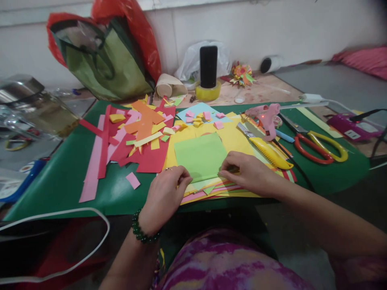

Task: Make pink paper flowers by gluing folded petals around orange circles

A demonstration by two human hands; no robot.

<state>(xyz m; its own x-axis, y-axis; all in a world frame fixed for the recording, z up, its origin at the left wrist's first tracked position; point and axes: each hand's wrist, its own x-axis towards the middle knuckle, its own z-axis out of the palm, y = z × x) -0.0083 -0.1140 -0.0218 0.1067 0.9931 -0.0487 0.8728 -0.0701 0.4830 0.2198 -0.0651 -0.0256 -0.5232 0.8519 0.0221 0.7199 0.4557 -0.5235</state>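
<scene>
A light green sheet of paper [199,155] lies over a stack of yellow and mixed coloured paper [242,141], near the front edge of the green mat. My left hand [167,189], with a dark green bead bracelet at the wrist, pinches the sheet's near left corner between thumb and fingers. At the near right corner, my right hand [244,171] pinches the same sheet. The sheet's near edge seems slightly raised or folded between both hands. Right of the stack lie a yellow utility knife [270,152] and a pink glue gun [267,119].
Red and yellow handled scissors [317,147] rest on the right of the green mat [63,169]. Red, pink and orange paper scraps [145,125] cover its left. A phone [208,66] stands in a tape roll [208,92] behind. A glass jar [45,108] is far left.
</scene>
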